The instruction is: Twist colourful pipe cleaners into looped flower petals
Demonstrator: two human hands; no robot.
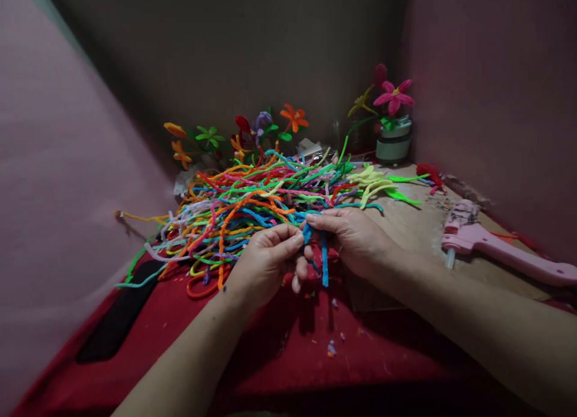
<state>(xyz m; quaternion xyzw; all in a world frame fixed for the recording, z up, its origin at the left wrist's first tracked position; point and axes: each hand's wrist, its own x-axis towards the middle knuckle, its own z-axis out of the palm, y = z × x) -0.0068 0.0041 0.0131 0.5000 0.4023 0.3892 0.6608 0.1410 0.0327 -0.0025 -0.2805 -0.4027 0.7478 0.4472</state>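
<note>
Head view: a red cloth (252, 357) spreads widely toward its near edge; beyond lies a pipe-cleaner pile (252, 213), flanked right by a board (415, 222) bearing a pink glue gun (509, 249). Before the pile, the left hand (270, 255) and right hand (360, 237) pinch a blue pipe cleaner (325, 261).

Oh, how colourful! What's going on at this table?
A person is working with a bright blue, fuzzy craft stem, pinched between the fingertips of the left hand and the right hand. Part of it is bunched up at the fingers, and a straight length hangs down. Just beyond lies a large, loose heap of multicoloured fuzzy stems. A pink plastic glue gun lies off to the right, and bright fuzzy flowers stand behind.
</note>
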